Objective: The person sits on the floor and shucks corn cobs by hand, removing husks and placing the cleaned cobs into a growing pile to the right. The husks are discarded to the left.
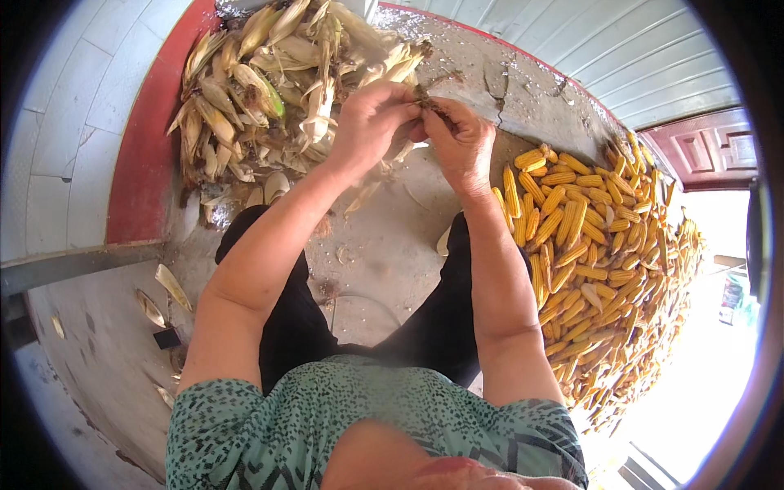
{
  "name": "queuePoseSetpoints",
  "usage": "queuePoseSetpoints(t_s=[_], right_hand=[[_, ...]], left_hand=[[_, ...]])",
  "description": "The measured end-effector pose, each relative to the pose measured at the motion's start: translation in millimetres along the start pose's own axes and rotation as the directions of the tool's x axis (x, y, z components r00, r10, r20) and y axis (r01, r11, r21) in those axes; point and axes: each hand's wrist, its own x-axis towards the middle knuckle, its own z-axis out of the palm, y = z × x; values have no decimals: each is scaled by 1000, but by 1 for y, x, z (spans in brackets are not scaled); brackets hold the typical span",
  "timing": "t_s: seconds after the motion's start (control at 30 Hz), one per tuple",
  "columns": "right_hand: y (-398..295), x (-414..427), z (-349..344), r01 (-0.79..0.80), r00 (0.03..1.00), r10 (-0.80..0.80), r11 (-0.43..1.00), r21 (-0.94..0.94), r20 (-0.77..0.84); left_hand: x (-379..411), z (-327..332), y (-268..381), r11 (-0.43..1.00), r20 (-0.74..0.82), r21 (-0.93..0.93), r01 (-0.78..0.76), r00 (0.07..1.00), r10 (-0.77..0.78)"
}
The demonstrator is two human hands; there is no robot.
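My left hand and my right hand meet in front of me, above the floor. Their fingertips pinch a small tuft of dry brown corn silk. A pale strip, perhaps husk, shows just below the fingers, mostly hidden by the hands. Left of and beyond my left hand lies a heap of dry corn ears in their husks, one with a green patch. To the right of my right hand spreads a large pile of husked yellow corn cobs.
A red-based tiled wall stands at the left. A cracked concrete ledge runs below the panelled wall. Loose husks lie at the lower left. A thin cord lies on the concrete floor between my legs.
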Motion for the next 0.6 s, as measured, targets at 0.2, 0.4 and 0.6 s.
queuePoseSetpoints(t_s=[0.2,0.4,0.6], right_hand=[[11,-1,9,-34,986,18,995,-97,-168],[29,17,-2,-173,935,341,682,710,-100],[19,12,-7,-200,937,347,435,878,41]], left_hand=[[2,-1,-13,998,101,55,15,995,-21],[-3,9,-5,968,67,-243,57,997,-42],[11,-8,-10,665,-67,-745,56,985,-158]])
